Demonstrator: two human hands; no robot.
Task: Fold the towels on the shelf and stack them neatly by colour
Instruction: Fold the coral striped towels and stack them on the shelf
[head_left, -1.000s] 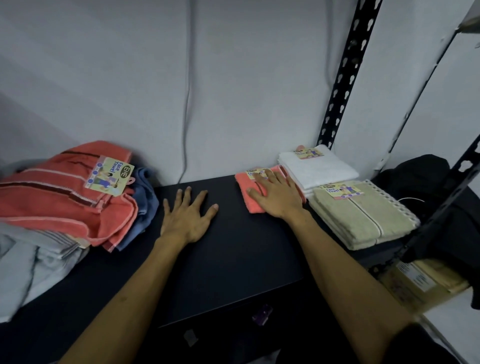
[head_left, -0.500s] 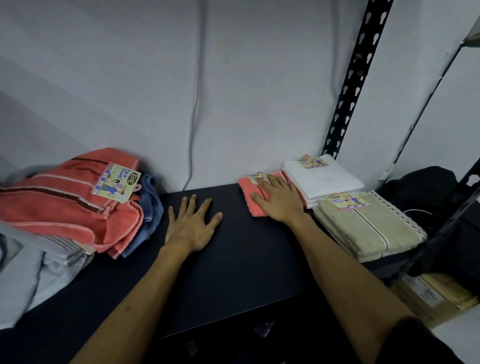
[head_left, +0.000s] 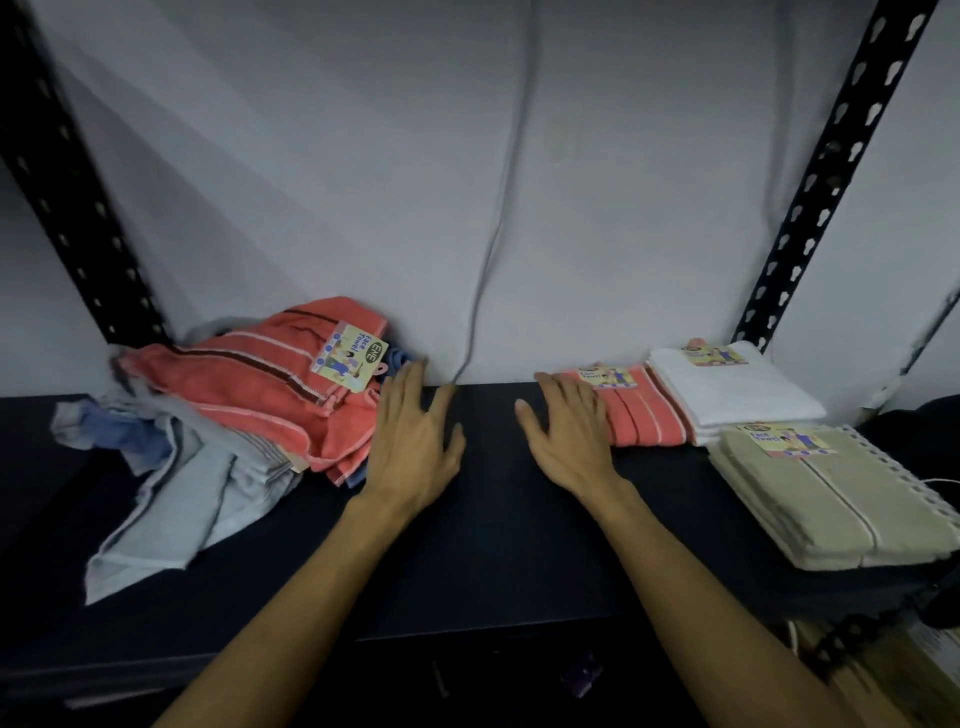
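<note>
Black flat shelf board (head_left: 493, 525): I see the left hand (head_left: 410, 447) flat, fingers spread, holding nothing, beside the unfolded coral striped towel (head_left: 249, 395). Right hand (head_left: 566, 436) likewise splayed and empty, fingertips touching the folded coral striped towel (head_left: 644, 410).

Left hand (head_left: 413, 447), right hand (head_left: 569, 436): flat, fingers spread.

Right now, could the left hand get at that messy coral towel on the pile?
Probably yes: the left hand lies open on the shelf right beside the coral towel, which tops the pile with nothing between.
</note>
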